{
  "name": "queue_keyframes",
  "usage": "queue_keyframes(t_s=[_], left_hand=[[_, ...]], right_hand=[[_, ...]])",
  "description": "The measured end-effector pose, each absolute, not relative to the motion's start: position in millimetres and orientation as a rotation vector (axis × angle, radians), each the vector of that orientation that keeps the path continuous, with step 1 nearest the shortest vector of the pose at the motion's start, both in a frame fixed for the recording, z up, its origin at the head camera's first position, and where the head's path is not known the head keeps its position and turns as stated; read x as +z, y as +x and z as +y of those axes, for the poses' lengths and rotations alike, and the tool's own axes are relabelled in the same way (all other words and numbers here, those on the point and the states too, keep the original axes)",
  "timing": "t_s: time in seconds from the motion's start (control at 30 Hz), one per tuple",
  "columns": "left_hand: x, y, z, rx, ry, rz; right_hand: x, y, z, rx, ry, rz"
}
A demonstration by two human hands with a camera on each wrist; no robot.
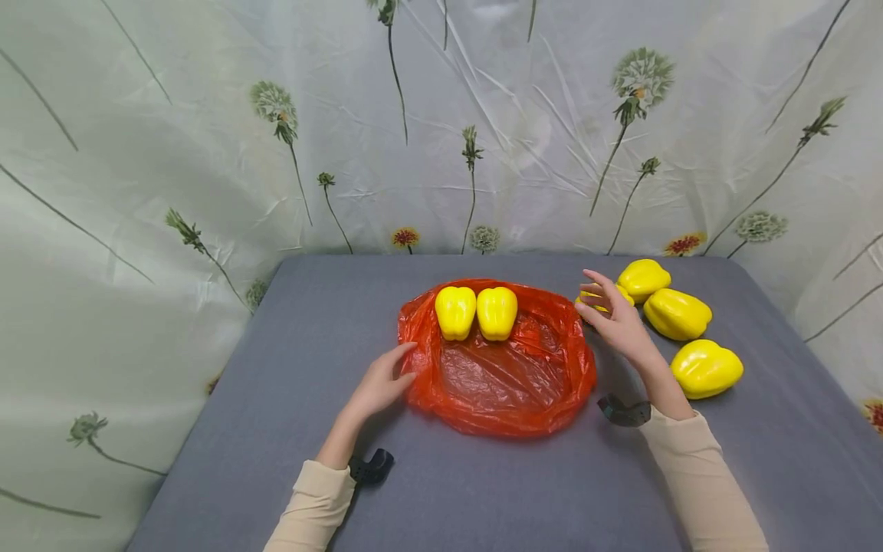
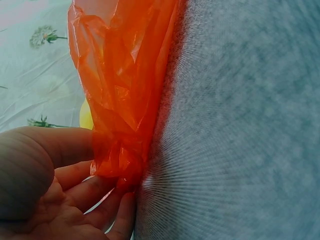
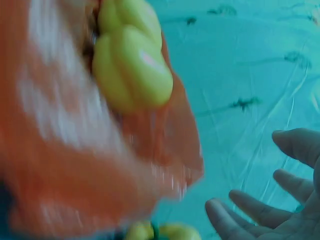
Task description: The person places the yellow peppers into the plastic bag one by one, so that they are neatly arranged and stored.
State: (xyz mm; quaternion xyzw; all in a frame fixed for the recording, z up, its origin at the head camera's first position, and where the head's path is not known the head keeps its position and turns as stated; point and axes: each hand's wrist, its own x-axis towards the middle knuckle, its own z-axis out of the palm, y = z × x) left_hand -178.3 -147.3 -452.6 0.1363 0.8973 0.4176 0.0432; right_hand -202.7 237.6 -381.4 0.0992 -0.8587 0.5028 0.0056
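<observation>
A red plastic bag [image 1: 497, 414] lies spread open on the table, with two yellow bell peppers [image 1: 455, 313] side by side at its far end. My left hand [image 1: 379, 383] holds the bag's left edge. In the left wrist view, thumb and fingers lie around the gathered red film [image 2: 125, 125], and some fingertips are hidden by it. My right hand [image 1: 617, 322] hovers past the bag's right rim with fingers spread, holding nothing. Closest to it is a yellow bell pepper [image 1: 625, 295], partly covered by the fingers. In the right wrist view, a pepper [image 3: 175, 232] shows below the fingertips.
More yellow bell peppers lie to the right: one at the back [image 1: 643, 279], one in the middle [image 1: 677, 314] and one nearer [image 1: 707, 369] beside the right wrist. A grey cloth [image 1: 290, 368] covers the table. Behind hangs a flower-printed curtain [image 1: 428, 184].
</observation>
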Motion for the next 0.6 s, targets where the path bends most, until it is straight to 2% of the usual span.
queue_keyframes(t_s=[0.3,0.6], left_hand=[[-455,-180,-148,1.266,0.431,2.753],[-455,-179,-147,1.278,0.424,2.756]], right_hand=[[-385,-222,276,1.443,0.304,-2.618],[-393,-242,292,1.323,0.329,-2.640]])
